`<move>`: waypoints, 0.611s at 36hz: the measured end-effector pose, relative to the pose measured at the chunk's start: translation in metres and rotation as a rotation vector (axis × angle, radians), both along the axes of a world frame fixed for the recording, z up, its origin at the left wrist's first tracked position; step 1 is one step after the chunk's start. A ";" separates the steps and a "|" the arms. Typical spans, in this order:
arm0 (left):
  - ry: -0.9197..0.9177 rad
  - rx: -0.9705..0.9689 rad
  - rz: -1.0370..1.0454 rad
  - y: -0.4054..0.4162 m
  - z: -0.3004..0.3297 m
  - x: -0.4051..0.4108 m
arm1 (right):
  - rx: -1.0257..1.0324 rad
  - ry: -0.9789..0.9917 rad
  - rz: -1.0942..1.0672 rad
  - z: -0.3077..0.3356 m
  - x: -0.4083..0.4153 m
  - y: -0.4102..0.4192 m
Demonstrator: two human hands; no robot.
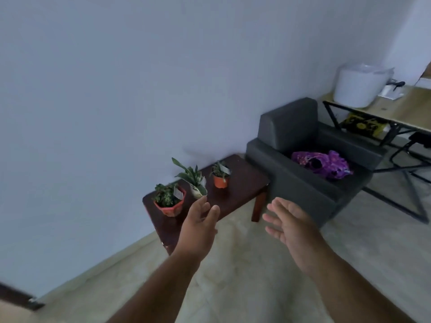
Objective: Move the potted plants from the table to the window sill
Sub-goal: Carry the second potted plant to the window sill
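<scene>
Three potted plants stand in a row on the dark wooden surface [242,180] by the wall — red pot [169,202], pale middle pot [197,190], orange pot [221,178]. Left hand [198,226] and right hand [290,221] reach forward — fingers spread wide, holding nothing.

A low, dark reddish-brown wooden table [242,183] stands on a pale floor against a white wall. Three potted plants sit in a row on it: a red pot [169,207], a pale pot [197,193] with long leaves, and an orange pot [221,181].
</scene>
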State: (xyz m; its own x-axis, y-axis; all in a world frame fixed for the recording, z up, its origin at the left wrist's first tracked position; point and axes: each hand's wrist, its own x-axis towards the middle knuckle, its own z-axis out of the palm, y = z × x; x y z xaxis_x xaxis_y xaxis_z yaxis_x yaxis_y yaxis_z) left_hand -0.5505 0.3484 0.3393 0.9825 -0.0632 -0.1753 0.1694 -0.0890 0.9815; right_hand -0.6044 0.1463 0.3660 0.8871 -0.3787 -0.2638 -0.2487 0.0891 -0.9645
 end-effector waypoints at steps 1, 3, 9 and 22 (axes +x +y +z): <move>0.002 -0.005 0.009 -0.008 0.001 0.004 | -0.004 0.004 0.001 0.003 0.008 -0.010; 0.010 -0.013 0.028 -0.030 0.001 0.017 | 0.001 0.017 0.023 0.007 0.028 -0.035; 0.031 0.006 0.079 -0.066 -0.001 0.061 | 0.029 0.034 0.075 0.005 0.082 -0.076; 0.130 -0.073 0.175 -0.104 -0.055 0.200 | -0.037 0.116 0.147 -0.029 0.237 -0.114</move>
